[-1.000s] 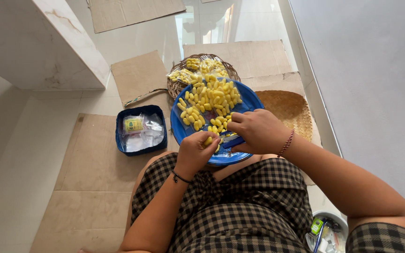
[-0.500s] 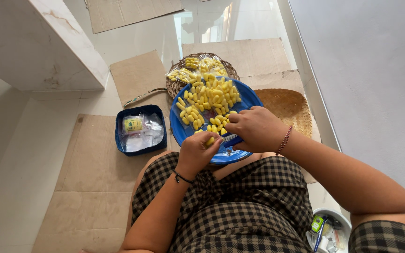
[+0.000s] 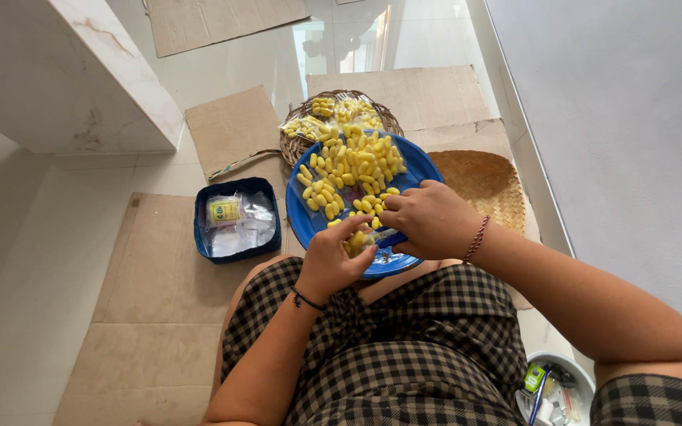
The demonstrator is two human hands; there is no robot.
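A round blue plate rests on my lap, heaped with several small yellow oblong snacks. My left hand hovers over the plate's near edge, fingers pinching a small clear bag with yellow pieces in it. My right hand meets it from the right, fingers curled on the same bag. Both hands touch over the plate's near rim. A dark bracelet circles my left wrist, a red cord my right.
A woven basket with filled clear bags of snacks sits beyond the plate. A flat woven tray lies to the right. A dark blue box of clear bags sits left on cardboard sheets. A white bowl of odds and ends is at bottom right.
My hands have stayed together over the plate's near edge, with small finger shifts on the bag. The plate and baskets have not moved.
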